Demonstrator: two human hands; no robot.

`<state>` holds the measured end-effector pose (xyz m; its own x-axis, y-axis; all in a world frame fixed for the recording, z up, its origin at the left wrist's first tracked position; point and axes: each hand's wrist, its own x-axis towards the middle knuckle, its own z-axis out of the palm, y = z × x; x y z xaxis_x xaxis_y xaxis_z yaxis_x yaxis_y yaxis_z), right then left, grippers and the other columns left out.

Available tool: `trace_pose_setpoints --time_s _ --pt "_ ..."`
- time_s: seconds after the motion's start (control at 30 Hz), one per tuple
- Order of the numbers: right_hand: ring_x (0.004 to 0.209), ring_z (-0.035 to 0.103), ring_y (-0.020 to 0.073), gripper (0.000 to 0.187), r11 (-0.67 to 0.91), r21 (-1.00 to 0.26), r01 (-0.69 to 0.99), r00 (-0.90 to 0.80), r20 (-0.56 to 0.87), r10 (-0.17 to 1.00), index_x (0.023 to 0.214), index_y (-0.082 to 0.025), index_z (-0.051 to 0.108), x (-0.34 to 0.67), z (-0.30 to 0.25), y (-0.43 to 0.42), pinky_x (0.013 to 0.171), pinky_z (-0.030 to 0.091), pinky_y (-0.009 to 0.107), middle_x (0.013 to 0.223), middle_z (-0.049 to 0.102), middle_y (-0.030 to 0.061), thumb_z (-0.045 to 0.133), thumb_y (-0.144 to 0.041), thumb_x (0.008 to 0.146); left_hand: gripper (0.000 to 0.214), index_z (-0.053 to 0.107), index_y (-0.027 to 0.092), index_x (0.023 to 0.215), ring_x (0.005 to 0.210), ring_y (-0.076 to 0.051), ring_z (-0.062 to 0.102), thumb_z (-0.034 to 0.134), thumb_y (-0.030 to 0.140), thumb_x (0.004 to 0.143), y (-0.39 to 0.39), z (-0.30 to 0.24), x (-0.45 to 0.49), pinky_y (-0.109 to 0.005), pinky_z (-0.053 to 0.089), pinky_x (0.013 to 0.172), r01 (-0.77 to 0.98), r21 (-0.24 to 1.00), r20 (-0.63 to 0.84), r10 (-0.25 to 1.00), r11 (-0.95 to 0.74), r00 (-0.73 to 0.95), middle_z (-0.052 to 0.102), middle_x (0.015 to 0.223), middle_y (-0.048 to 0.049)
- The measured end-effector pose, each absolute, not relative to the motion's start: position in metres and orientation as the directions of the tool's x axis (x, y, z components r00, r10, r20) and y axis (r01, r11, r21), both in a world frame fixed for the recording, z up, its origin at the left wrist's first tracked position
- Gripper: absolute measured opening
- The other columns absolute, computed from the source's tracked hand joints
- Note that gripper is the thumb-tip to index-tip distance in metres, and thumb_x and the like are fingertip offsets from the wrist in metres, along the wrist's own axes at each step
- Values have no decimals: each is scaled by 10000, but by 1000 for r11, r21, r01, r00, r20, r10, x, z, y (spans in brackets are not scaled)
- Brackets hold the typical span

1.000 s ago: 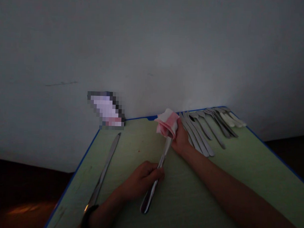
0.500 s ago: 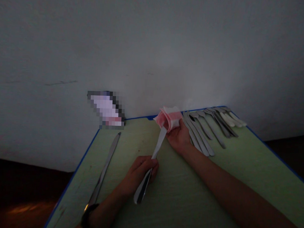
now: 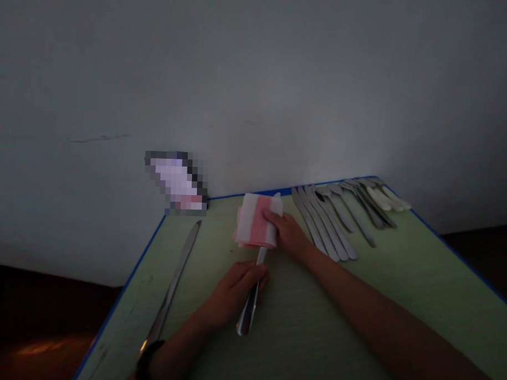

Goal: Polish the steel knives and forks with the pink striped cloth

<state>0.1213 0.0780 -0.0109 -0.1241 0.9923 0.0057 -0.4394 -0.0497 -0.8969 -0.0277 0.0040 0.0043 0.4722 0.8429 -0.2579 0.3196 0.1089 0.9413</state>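
Note:
My left hand (image 3: pixel 238 289) is closed around the handle of a metal table knife (image 3: pixel 248 312), which points away from me over the green table (image 3: pixel 400 273). My right hand (image 3: pixel 288 234) pinches a folded pink-and-white cloth (image 3: pixel 257 228) wrapped over the knife's blade, so the blade is hidden. A dark band sits on my left wrist (image 3: pixel 147 361).
A second knife (image 3: pixel 173 287) lies alone near the table's left edge. A row of several knives and spoons (image 3: pixel 339 215) lies at the far right. A blurred-out object (image 3: pixel 176 182) leans on the wall at the back left. The table has a blue rim.
The right hand brought the cloth down from the knife's tip onto the blade, nearer to me. The knife swung back toward upright and the cloth now lies flatter.

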Motion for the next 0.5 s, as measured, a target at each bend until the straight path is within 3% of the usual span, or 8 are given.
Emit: trace_pose_setpoints --time_s 0.13,0.3,0.43,0.5 --pt "532 433 103 324 -64 -923 -379 -125 -18 992 646 -148 580 125 -7 73 546 337 246 573 543 -27 642 -458 715 404 452 182 612 479 -100 435 344 438 906 3 13 -24 -208 347 477 468 882 -217 831 -58 513 457 534 35" --pt "567 500 121 308 -75 -804 -590 -32 -69 997 723 -165 601 121 -13 83 585 387 244 616 588 -22 583 -469 766 372 426 190 598 495 -104 425 359 388 906 0 22 -18 -208 323 483 573 775 -207 748 -268 630 451 540 38" --pt "612 560 134 261 -103 -617 -780 -16 -145 989 804 -171 616 120 -17 92 624 436 243 659 633 -7 526 -414 826 384 440 187 593 491 -104 415 366 394 908 0 22 -20 -211 320 488 566 767 -205 721 -302 662 443 532 38" --pt "594 550 129 275 -79 -649 -757 -6 -114 993 776 -171 618 121 -16 91 606 431 235 649 632 -8 519 -421 832 398 469 182 608 507 -107 431 357 411 914 0 20 -23 -211 339 509 541 799 -203 729 -263 654 459 544 35"
